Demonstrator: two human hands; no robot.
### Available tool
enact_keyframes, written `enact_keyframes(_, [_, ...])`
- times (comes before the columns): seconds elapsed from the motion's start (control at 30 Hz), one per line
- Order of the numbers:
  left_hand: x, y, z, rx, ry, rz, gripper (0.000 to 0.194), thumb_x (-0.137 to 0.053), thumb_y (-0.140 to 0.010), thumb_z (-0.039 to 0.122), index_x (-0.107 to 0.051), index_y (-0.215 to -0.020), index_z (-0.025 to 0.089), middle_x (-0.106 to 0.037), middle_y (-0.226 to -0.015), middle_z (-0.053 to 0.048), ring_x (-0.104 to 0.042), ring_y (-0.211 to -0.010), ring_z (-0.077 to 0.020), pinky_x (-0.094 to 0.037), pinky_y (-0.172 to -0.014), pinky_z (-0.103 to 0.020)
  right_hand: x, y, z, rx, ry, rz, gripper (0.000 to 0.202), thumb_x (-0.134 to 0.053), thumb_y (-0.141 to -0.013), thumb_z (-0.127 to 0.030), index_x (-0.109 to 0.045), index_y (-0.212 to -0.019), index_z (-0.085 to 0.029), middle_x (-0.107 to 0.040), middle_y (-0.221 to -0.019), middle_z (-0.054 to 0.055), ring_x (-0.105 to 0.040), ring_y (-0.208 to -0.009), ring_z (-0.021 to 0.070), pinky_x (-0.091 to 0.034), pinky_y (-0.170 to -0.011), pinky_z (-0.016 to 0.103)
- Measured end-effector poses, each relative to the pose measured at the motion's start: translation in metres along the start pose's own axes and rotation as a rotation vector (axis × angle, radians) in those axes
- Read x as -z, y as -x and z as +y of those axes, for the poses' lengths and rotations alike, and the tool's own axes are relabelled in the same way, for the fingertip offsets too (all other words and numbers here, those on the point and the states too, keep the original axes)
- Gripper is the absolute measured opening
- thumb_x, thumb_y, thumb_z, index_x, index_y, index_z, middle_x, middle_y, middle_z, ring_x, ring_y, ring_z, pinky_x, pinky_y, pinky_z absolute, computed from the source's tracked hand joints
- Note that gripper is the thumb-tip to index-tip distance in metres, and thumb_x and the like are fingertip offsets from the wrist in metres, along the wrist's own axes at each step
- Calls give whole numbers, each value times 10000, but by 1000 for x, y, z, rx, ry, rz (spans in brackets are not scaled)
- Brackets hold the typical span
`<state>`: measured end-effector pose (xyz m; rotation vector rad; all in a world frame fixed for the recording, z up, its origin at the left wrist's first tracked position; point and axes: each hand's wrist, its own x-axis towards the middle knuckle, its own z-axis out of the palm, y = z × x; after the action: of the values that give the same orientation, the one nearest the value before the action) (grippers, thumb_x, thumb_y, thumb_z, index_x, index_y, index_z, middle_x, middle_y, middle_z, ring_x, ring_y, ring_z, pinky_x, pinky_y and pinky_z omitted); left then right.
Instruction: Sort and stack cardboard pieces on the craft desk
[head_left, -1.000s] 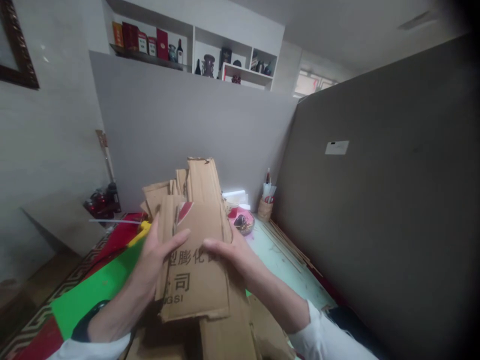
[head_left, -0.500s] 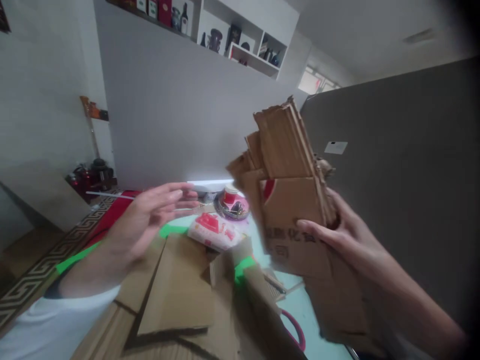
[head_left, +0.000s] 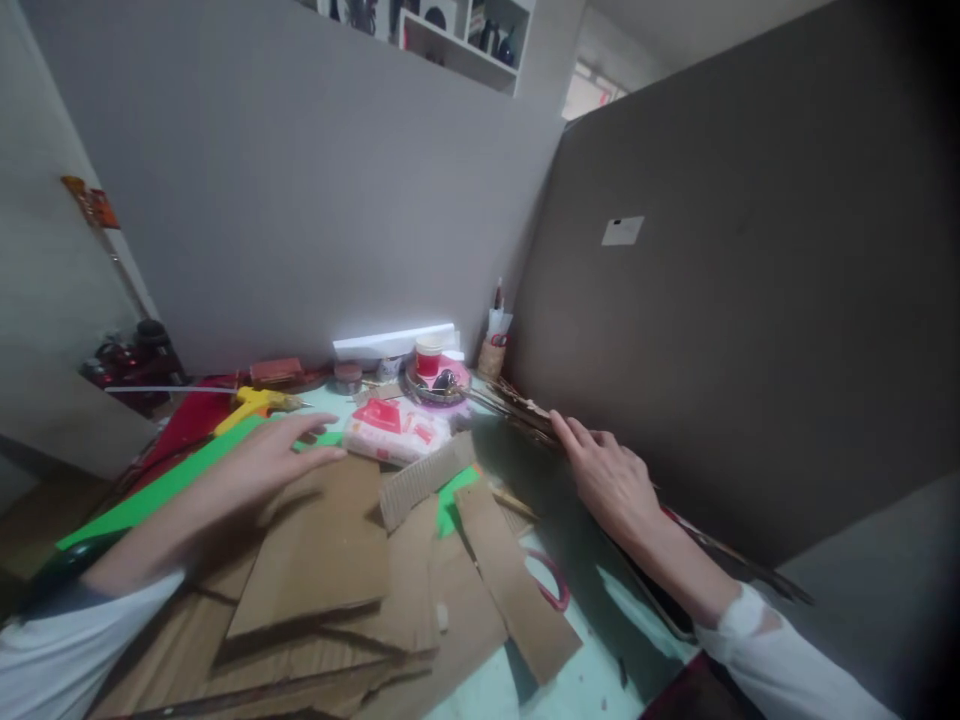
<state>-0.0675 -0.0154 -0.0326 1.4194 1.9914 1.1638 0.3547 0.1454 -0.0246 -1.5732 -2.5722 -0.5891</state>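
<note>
My left hand [head_left: 274, 458] is open, palm down, with its fingertips at the far edge of a flat cardboard sheet [head_left: 315, 560] on top of a loose pile. My right hand [head_left: 609, 478] reaches to the right and lies over a stack of cardboard pieces [head_left: 525, 410], seen edge-on, which leans low against the brown partition [head_left: 712, 330]. Its fingers stretch along the stack's upper edge. A long cardboard strip [head_left: 517, 590] and a small corrugated piece [head_left: 424, 475] lie between my hands.
Beyond the pile are a red-and-white packet [head_left: 394, 430], a yellow glue gun [head_left: 255, 402], a green sheet [head_left: 165, 485], a pink dish [head_left: 439, 385] with a red cup [head_left: 427, 358], a pen holder [head_left: 493, 355] and a red scissors handle [head_left: 551, 590]. Grey partitions close the back.
My right hand carried the cardboard stack from in front of me to the right and down against the brown partition. My left hand let go of it and dropped onto the pile.
</note>
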Motion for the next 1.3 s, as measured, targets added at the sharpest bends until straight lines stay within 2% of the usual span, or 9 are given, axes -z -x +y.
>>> enact_keyframes(0.13, [-8,11,-21,7,-162,-135,486,-872,-996,541,-754,-1339,217,-752,-1388,-107,-704,-1325,-354,-540,-1232,-625,-21,-11,-9,6,49,18,538,-772,-1118,-271,-606,-1631,-258,-608,-1686,148,-718,-1392,343,-661,-1125,577])
enact_keyframes(0.33, [-11,11,-47,-16,-269,-204,578,-798,-1030,625,-709,-1430,216,-707,-1496,-136,-678,-1390,-369,-518,-1261,-651,-43,-23,-29,7,9,12,549,-790,-1107,-303,-612,-1624,-247,-594,-1701,149,-675,-1459,371,-635,-1158,612])
enact_keyframes(0.53, [-8,-41,-30,-167,-361,-253,732,-826,-1016,581,-565,-1613,246,-532,-1705,-170,-549,-1544,-422,-456,-1308,-716,-55,-28,-35,-20,-127,-47,573,-826,-1078,-310,-627,-1610,-237,-572,-1725,149,-616,-1531,405,-566,-1226,682])
enact_keyframes(0.63, [-22,-75,-18,-293,-392,-307,740,-846,-1011,528,-545,-1631,258,-466,-1757,-168,-489,-1593,-436,-430,-1323,-738,-47,-32,-41,19,-242,-38,595,-842,-1064,-327,-627,-1612,-237,-554,-1743,153,-575,-1571,425,-512,-1266,725])
enact_keyframes(0.77, [-52,-97,-16,-398,-454,-374,633,-825,-1033,516,-604,-1553,231,-610,-1591,-155,-648,-1400,-371,-581,-1191,-641,-30,-40,-62,202,-490,50,594,-802,-1095,-311,-592,-1647,-247,-556,-1745,154,-634,-1516,388,-575,-1226,656])
enact_keyframes(0.87, [-68,-91,-24,-424,-565,-356,426,-830,-1039,439,-701,-1363,194,-710,-1342,-107,-708,-1222,-306,-630,-1092,-560,-28,-46,-81,325,-678,109,538,-788,-1105,-289,-621,-1613,-237,-594,-1712,149,-665,-1485,367,-601,-1207,627])
enact_keyframes(1.0, [-72,-73,-24,-447,-722,-278,144,-800,-1035,207,-740,-1160,170,-725,-1199,-62,-712,-1160,-266,-634,-1056,-499,-44,-49,-96,432,-869,138,385,-785,-1107,-265,-710,-1480,-208,-689,-1598,134,-704,-1436,340,-621,-1187,601])
enact_keyframes(1.13, [-68,-60,-13,-523,-849,-275,144,-734,-1052,122,-752,-1181,183,-734,-1151,-43,-717,-1110,-251,-629,-1060,-509,-57,-45,-98,492,-976,143,279,-759,-1123,-242,-745,-1398,-202,-745,-1499,115,-754,-1333,301,-653,-1136,556])
enact_keyframes(1.3, [-72,-48,-6,-663,-909,-287,294,-729,-1075,180,-716,-1365,228,-707,-1349,-78,-710,-1204,-296,-653,-981,-505,-63,-41,-102,488,-1060,140,182,-751,-1129,-255,-771,-1296,-187,-783,-1404,98,-768,-1286,285,-650,-1124,545])
